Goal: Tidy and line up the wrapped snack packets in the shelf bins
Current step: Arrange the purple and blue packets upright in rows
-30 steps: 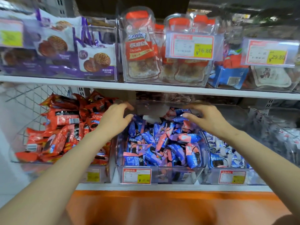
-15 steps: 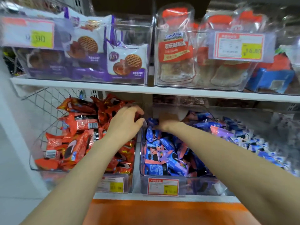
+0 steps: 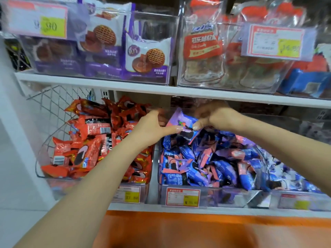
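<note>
The white shelf board (image 3: 161, 90) hangs low over my knuckles, so there is only a narrow gap between it and the rim of the middle bin (image 3: 232, 196). On my left the red packets (image 3: 89, 140) are heaped high, just beside my left hand (image 3: 152, 127). Both hands hold one purple-and-blue packet (image 3: 180, 120) above the back of the middle bin, clear of the blue pile (image 3: 211, 158) below. My right hand (image 3: 216, 115) grips it from the right, thumb pressed on its face. My left thumb lies along its lower edge, with the blurred fingers closing on the top left corner. The packet is tilted, its long axis running from upper left down to lower right, pink crimped end lowest.
</note>
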